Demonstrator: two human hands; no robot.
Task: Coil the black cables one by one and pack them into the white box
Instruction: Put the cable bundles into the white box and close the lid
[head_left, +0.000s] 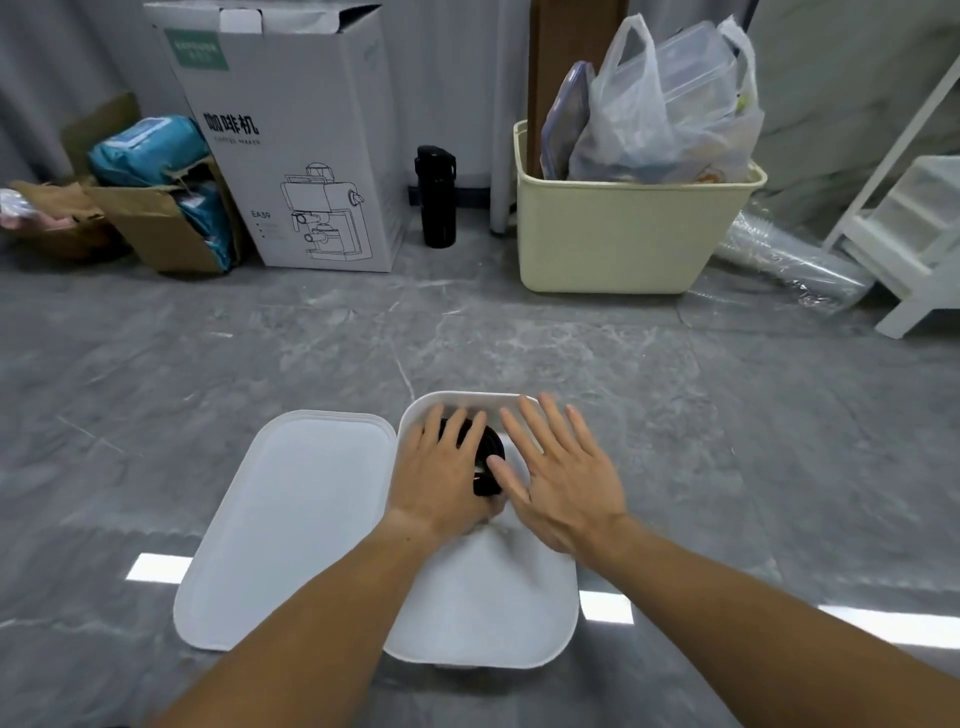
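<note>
Head view, from nearest outward: a white box (483, 613) sits on the grey floor (311, 338), its lid (291, 525) lying flat just beside it on the left. Inside the box's far end lies a coiled black cable (491, 457). A left hand (441, 478) rests on the coil, fingers fairly straight; a right hand (561, 473) hovers beside it, fingers spread, holding nothing. Further back stand a coffee machine carton (306, 156), a black bottle (436, 197) and a cream tub (623, 234).
</note>
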